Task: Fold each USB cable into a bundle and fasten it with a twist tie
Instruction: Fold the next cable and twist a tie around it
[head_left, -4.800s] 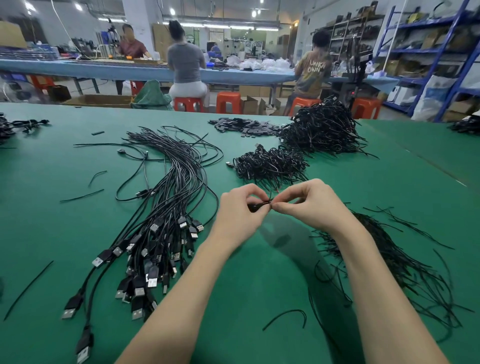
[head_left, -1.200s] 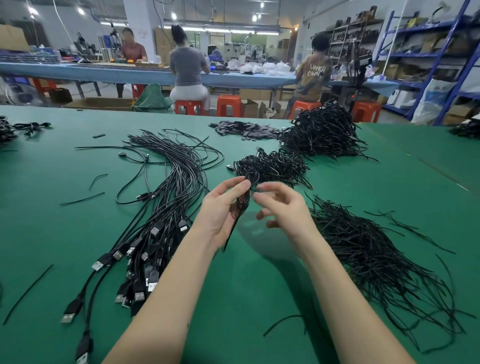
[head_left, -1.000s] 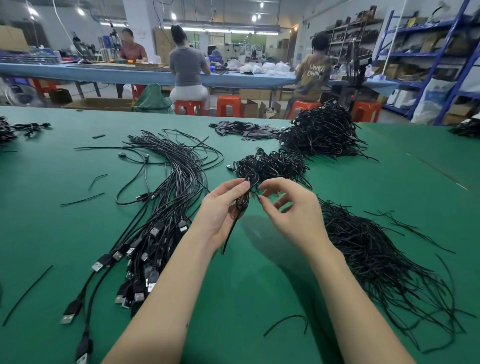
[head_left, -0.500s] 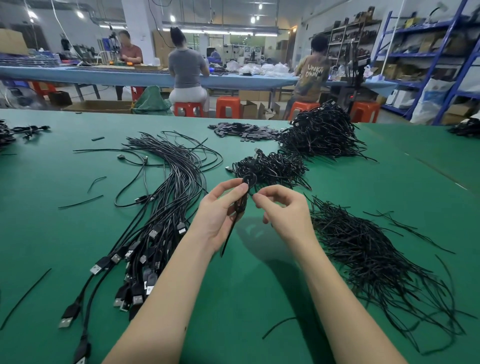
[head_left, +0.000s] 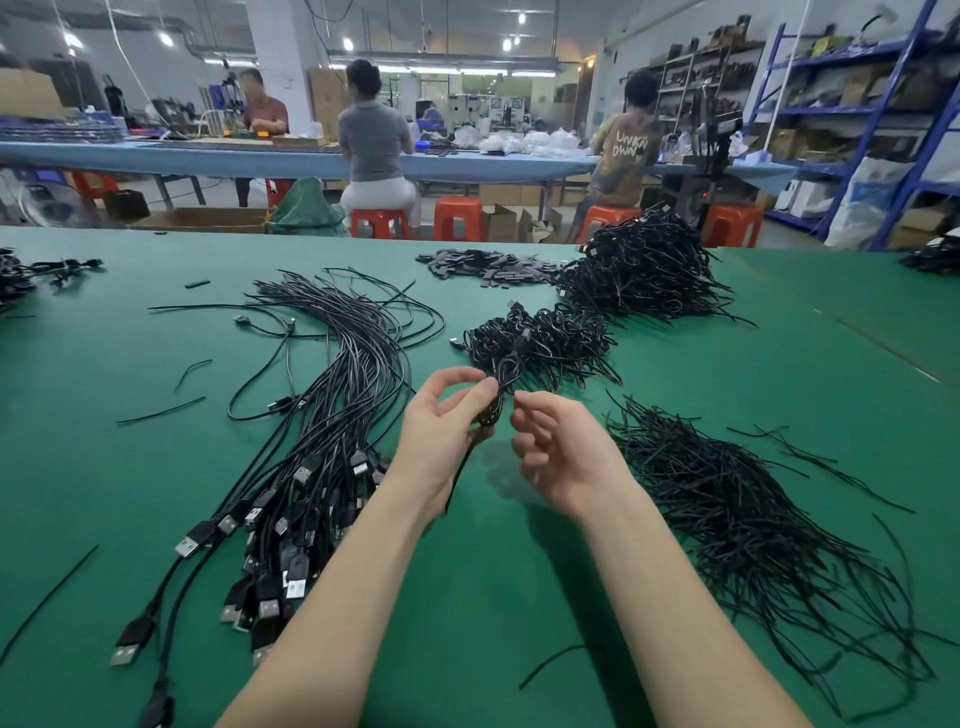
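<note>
My left hand (head_left: 441, 441) holds a folded black USB cable bundle (head_left: 497, 395) upright between thumb and fingers above the green table (head_left: 519, 597). A thin end hangs down from the bundle past my left wrist. My right hand (head_left: 563, 452) is just right of the bundle, its fingers loosely curled, its fingertips close to the cable but apart from it. A fan of loose USB cables (head_left: 311, 441) lies to the left, plugs toward me. Loose black twist ties (head_left: 743, 519) lie in a heap to the right.
Two piles of tied bundles (head_left: 540, 343) (head_left: 644, 270) sit beyond my hands, with small black parts (head_left: 488, 265) behind them. Stray ties (head_left: 161, 410) lie scattered at the left. People sit at a blue bench (head_left: 208, 156) at the back; blue shelves (head_left: 883, 104) stand right.
My right hand has let go of the bundle's middle and drawn slightly back to the right. My left hand keeps the bundle upright in about the same place.
</note>
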